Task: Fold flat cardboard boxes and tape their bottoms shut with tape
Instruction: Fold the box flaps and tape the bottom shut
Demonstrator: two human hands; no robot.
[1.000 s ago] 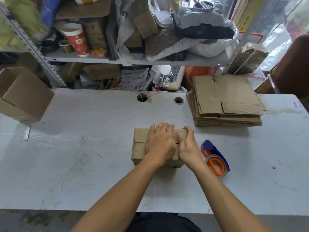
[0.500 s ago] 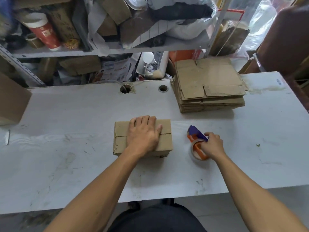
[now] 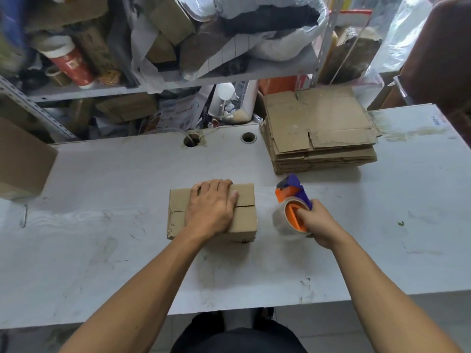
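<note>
Left hand (image 3: 212, 208) flat, pinning the box (image 3: 244, 220) flaps mid-table; right hand (image 3: 318, 225) grips the tape dispenser (image 3: 293, 210), seam taping next.

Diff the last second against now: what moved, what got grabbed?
The right hand left the small brown cardboard box, went right, gripped the orange-and-purple tape dispenser and raised it off the white table. The left hand stayed pressing the box flaps; the stack of flat cardboard is unchanged.
</note>
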